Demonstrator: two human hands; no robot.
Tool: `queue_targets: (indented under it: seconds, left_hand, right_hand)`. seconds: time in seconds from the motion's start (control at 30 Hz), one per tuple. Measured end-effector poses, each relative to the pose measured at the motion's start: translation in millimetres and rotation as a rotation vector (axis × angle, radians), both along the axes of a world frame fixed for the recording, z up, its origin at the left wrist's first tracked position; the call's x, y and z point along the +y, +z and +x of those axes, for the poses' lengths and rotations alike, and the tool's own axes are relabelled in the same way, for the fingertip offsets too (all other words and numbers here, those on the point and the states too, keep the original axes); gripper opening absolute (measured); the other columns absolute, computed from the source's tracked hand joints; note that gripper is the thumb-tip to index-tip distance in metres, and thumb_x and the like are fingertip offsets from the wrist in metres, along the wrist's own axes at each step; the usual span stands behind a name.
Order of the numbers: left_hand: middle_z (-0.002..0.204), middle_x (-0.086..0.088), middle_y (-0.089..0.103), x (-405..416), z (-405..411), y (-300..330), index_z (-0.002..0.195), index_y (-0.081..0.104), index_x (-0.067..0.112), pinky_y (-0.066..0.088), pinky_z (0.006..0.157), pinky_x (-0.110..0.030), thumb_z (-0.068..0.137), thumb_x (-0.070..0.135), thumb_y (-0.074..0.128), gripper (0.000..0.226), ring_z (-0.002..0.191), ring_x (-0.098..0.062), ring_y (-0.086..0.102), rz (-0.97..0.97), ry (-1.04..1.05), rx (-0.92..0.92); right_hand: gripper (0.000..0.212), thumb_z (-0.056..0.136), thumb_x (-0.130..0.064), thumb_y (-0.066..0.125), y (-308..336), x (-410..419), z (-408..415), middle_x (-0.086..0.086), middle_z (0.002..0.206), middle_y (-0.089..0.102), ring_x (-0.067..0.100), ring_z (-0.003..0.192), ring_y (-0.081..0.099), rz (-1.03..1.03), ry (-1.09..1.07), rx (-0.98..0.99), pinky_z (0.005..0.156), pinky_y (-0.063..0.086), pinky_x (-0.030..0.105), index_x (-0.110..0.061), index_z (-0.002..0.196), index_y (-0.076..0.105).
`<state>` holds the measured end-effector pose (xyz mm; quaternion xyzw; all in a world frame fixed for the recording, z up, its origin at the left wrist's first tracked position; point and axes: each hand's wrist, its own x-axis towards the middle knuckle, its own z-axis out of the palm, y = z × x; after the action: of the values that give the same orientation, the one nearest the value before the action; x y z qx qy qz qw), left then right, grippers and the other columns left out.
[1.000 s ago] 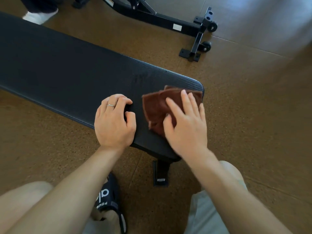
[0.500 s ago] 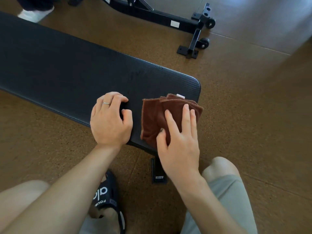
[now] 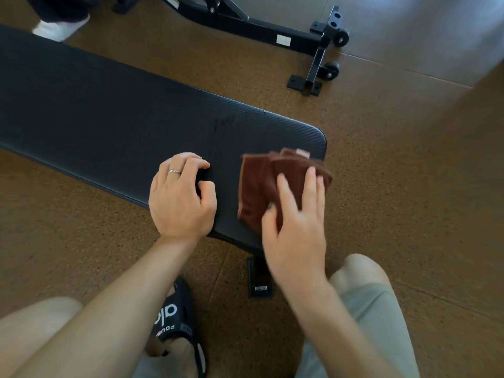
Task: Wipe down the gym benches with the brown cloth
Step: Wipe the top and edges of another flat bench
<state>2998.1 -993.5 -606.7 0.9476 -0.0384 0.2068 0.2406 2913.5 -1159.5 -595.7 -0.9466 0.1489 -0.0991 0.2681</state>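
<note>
Head view, one entry per item.

Bench: black padded top. Its long axis runs from the upper left of the frame down to the rounded end in front of you. Nearly all the surface lies up and to your left, away from the cloth.

Brown cloth: folded, lying flat on the bench at that near right end, its far corner reaching the end edge. A pale tag shows at its top.

Your right hand: fingers straight and spread, pressing down on the cloth's near half. The hand is blurred, so I cannot tell how firmly it bears.

Your left hand: just beside the cloth, not touching it. Knuckles bent, fingers curled onto the pad, holding nothing that I can see. It appears to brace you at the bench's near edge.

Relation that matters: the cloth is under your right hand, at the end of the bench. In my judgement, the coming stroke must travel along the long axis, up and leftward. Your left hand sits in that path and will likely need to shift.

Elsewhere: another bench frame with wheels stands on the floor beyond.
</note>
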Motion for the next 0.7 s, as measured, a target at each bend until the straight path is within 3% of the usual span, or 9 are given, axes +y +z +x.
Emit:
queue_targets:
  seconds: [0.1,0.27,0.43,0.53,0.7]
  left_hand:
    - [0.12,0.004,0.067,-0.2,0.7,-0.4,0.106,0.069,0.019,0.049,0.093,-0.035,0.088,0.016,0.057,0.022,0.114,-0.018,0.059,-0.003,0.01,0.01]
    - [0.12,0.005,0.067,-0.3,0.2,4.3,0.107,0.07,0.019,0.043,0.094,-0.029,0.088,0.019,0.05,0.027,0.116,-0.017,0.058,-0.008,0.001,0.031]
    - [0.121,0.005,0.066,-0.3,-0.5,3.9,0.107,0.07,0.019,0.046,0.094,-0.034,0.086,0.016,0.051,0.028,0.117,-0.018,0.059,-0.017,0.008,0.032]
    - [0.122,0.006,0.066,1.1,-2.8,3.1,0.107,0.07,0.019,0.047,0.093,-0.035,0.086,0.016,0.05,0.03,0.117,-0.018,0.058,-0.015,0.008,0.029]
    - [0.122,0.005,0.066,0.0,-1.3,2.7,0.107,0.069,0.019,0.05,0.092,-0.038,0.085,0.016,0.05,0.029,0.115,-0.019,0.059,-0.007,0.007,0.029]
  right_hand:
    - [0.056,0.102,-0.041,0.036,-2.8,13.2,-28.8,0.011,0.171,0.013,0.026,0.159,0.0,0.01,0.025,0.001,0.125,0.014,0.042,-0.023,0.155,0.044]
    - [0.055,0.099,-0.043,0.038,-0.6,-28.7,40.9,0.009,0.169,0.024,0.027,0.158,0.011,0.036,0.065,-0.065,0.125,0.026,0.056,-0.024,0.149,0.053]
    - [0.05,0.104,-0.034,0.046,5.5,-48.9,105.6,0.014,0.17,0.019,0.031,0.158,0.01,-0.011,-0.025,0.014,0.124,0.025,0.057,-0.025,0.154,0.046]
    - [0.051,0.103,-0.033,0.044,2.1,-24.2,52.2,0.015,0.17,0.017,0.033,0.158,0.009,-0.021,-0.019,-0.003,0.123,0.028,0.058,-0.023,0.153,0.046]
    - [0.055,0.103,-0.04,0.032,-0.6,18.3,-46.7,0.013,0.17,0.019,0.032,0.159,0.01,-0.095,0.128,0.043,0.125,0.021,0.054,-0.025,0.155,0.043]
